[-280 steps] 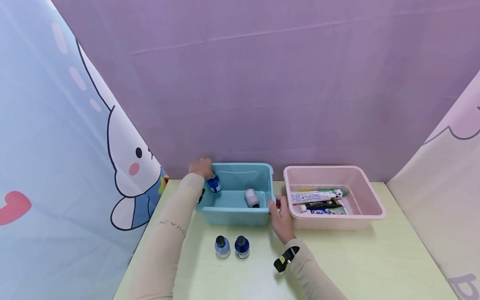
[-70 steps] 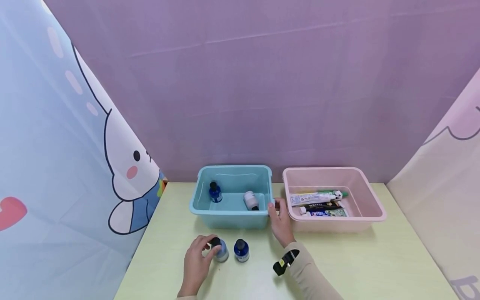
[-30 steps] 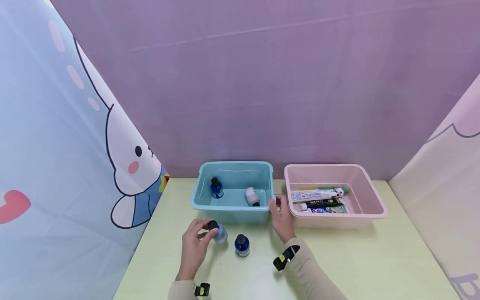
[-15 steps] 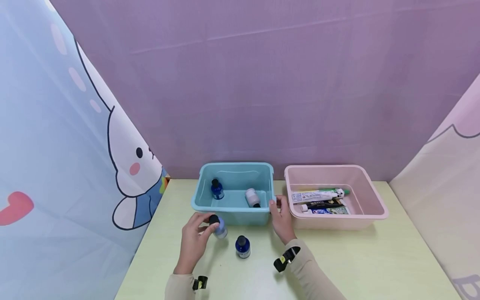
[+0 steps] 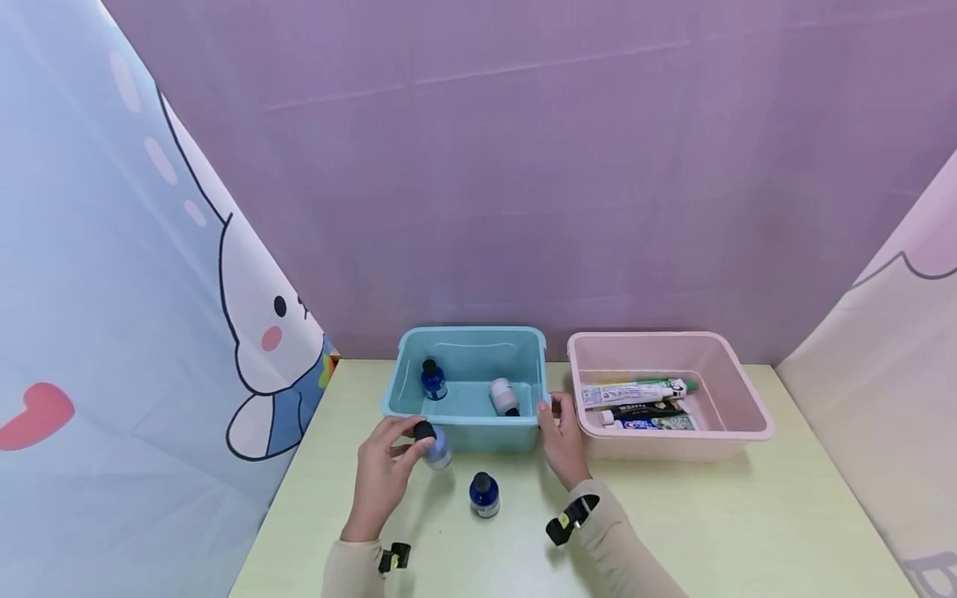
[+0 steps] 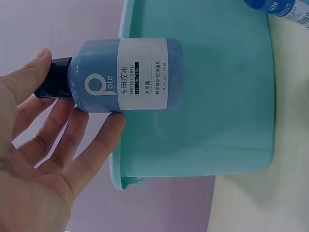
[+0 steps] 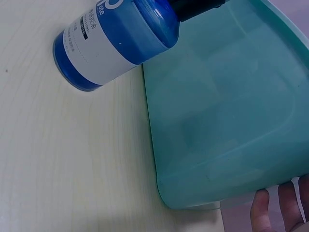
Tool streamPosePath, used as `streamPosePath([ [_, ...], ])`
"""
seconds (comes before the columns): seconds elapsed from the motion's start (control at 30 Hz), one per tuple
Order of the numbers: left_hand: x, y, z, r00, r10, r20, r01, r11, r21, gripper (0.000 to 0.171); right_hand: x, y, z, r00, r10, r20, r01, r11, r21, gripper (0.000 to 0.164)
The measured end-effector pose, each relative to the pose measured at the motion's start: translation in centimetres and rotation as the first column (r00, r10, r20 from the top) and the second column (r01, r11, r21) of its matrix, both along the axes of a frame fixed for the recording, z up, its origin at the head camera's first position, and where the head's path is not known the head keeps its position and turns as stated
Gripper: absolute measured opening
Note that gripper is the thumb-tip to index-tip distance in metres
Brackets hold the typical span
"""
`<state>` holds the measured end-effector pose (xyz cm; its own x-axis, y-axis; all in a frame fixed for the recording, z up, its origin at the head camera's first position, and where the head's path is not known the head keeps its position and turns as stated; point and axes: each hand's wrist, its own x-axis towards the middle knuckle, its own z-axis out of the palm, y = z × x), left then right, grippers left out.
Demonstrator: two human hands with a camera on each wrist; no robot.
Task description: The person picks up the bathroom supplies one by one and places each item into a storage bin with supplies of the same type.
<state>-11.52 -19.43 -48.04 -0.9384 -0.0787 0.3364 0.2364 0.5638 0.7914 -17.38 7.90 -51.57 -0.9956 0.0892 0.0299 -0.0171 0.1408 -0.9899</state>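
Observation:
In the head view my left hand pinches the black cap of a small light-blue shampoo bottle between thumb and fingers. The left wrist view shows this shampoo bottle off the table, before the front wall of a teal bin. Its label is legible there. My right hand grips the teal bin at its front right corner. Inside that bin a dark blue bottle stands at the left and a pale bottle lies tilted. Another dark blue bottle stands on the table.
Right of the teal bin, a pink bin holds several toothpaste tubes. Both bins stand on a pale yellow table against a purple curtain. Printed cloth hangs at the sides.
My left hand left the dark blue bottle in the teal bin, took the light-blue shampoo bottle by its cap, and lifted it towards the bin. My right hand stays at the bin's corner.

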Motion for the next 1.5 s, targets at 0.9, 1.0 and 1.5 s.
streamPosePath([
  [0.9,-1.0,-0.4,3.9,0.992,-0.055,-0.113,0.05,0.998,-0.05,0.03,-2.0,0.1,-4.5,0.999,-0.024,-0.03,0.023,0.999,-0.023,0.034],
  [1.0,-1.2,-0.4,4.2,0.989,-0.058,-0.134,0.052,0.997,-0.053,0.03,-2.0,0.1,-4.6,0.998,-0.028,-0.052,0.027,0.999,-0.025,0.034],
  [1.5,-2.5,-0.2,6.0,0.982,-0.091,-0.167,0.077,0.993,-0.084,0.031,-1.6,0.2,-3.6,1.0,-0.006,0.009,0.006,0.999,-0.034,0.034],
])
